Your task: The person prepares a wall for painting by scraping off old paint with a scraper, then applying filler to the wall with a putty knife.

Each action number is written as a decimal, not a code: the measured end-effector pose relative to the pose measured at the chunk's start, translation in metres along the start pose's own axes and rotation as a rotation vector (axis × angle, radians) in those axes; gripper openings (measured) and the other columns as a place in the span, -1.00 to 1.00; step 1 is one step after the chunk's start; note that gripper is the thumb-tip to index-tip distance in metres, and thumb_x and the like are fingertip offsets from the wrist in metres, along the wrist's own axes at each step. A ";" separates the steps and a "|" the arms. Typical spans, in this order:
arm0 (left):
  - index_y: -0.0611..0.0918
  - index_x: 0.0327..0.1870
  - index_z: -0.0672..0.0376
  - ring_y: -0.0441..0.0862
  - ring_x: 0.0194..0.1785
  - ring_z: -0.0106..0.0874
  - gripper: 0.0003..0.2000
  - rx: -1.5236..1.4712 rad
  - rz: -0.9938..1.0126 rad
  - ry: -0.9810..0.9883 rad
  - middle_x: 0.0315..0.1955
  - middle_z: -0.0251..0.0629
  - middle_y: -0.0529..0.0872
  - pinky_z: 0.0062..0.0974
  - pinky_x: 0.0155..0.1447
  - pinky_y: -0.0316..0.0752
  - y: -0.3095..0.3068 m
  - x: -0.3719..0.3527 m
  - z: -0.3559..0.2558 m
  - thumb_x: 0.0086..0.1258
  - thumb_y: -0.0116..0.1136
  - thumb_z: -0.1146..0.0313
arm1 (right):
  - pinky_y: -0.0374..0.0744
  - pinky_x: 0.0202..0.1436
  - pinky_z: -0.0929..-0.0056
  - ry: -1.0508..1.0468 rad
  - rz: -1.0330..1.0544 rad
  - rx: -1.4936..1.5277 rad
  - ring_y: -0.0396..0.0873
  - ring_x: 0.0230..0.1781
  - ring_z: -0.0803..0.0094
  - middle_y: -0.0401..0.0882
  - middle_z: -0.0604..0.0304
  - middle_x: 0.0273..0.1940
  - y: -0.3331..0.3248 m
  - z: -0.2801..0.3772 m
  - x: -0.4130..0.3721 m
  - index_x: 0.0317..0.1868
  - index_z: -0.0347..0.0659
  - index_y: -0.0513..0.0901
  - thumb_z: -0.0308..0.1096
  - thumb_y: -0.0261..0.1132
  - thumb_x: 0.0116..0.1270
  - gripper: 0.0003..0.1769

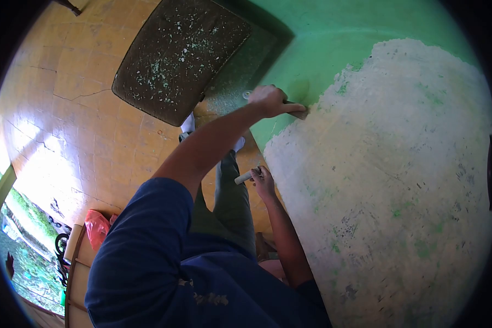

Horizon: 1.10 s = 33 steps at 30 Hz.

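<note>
My left hand (pixel 268 101) is closed round a flat scraper (pixel 297 111), whose end meets the wall where the green paint (pixel 325 60) borders the bare whitish patch (pixel 382 147). Lower down, close to the wall's edge, my right hand (pixel 263 183) grips a pale cylindrical object (pixel 246 177); its exact kind cannot be told. Green specks and scuffs are scattered over the bare patch.
A dark brown padded seat (pixel 180 60) strewn with paint flakes stands ahead on the yellowish tiled floor (pixel 76 93). A pinkish-red plastic bag (pixel 97 228) lies at the left by a framed piece of furniture (pixel 77 273). A small round whitish thing (pixel 247 94) shows beside my left hand.
</note>
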<state>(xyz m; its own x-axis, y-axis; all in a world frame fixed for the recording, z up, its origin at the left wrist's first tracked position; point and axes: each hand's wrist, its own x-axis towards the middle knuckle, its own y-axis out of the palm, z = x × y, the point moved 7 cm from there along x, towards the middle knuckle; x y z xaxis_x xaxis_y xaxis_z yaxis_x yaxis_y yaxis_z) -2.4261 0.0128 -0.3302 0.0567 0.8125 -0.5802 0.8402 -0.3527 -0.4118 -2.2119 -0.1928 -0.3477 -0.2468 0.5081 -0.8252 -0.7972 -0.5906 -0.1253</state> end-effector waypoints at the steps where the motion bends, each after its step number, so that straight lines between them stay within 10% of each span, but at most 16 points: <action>1: 0.72 -0.49 0.09 0.63 -0.40 -0.19 -0.21 0.001 -0.006 0.001 -0.56 -0.14 0.64 -0.27 -0.28 0.48 -0.007 0.001 0.011 -0.08 -0.10 -0.59 | 0.51 -0.45 0.55 0.005 -0.022 -0.032 0.58 -0.40 0.57 0.55 0.29 -0.37 0.000 -0.001 0.000 -0.25 -0.20 0.48 -0.14 0.20 0.33 -0.73; 9: 0.72 -0.49 0.09 0.66 -0.32 -0.24 -0.21 0.226 0.043 -0.166 -0.53 -0.19 0.67 -0.31 -0.22 0.51 0.007 0.001 0.102 -0.09 -0.07 -0.58 | 0.50 -0.44 0.55 0.039 0.010 0.009 0.57 -0.40 0.57 0.55 0.29 -0.35 0.001 -0.008 0.004 -0.23 -0.20 0.48 -0.14 0.19 0.33 -0.73; 14: 0.72 -0.51 0.06 0.64 -0.41 -0.19 -0.28 0.075 -0.054 0.052 -0.59 -0.16 0.65 -0.30 -0.29 0.50 0.010 0.004 0.011 -0.05 -0.03 -0.53 | 0.49 -0.37 0.54 0.047 -0.016 -0.007 0.56 -0.34 0.57 0.54 0.27 -0.27 -0.006 -0.016 0.004 -0.08 -0.20 0.42 -0.10 0.18 0.33 -0.65; 33: 0.71 -0.56 0.08 0.60 -0.48 -0.19 -0.30 0.241 -0.094 0.180 -0.69 -0.16 0.57 -0.25 -0.34 0.45 0.003 0.005 0.040 -0.11 0.05 -0.51 | 0.46 -0.33 0.55 0.047 -0.020 -0.011 0.53 -0.33 0.59 0.51 0.30 -0.28 -0.006 -0.020 0.006 -0.05 -0.20 0.41 -0.05 0.16 0.35 -0.61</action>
<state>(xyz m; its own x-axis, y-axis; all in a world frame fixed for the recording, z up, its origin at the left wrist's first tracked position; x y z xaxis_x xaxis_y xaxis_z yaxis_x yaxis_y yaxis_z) -2.4451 -0.0025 -0.3626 0.0976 0.9081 -0.4072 0.6958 -0.3548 -0.6245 -2.1972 -0.1988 -0.3627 -0.2041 0.4902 -0.8474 -0.7954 -0.5876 -0.1484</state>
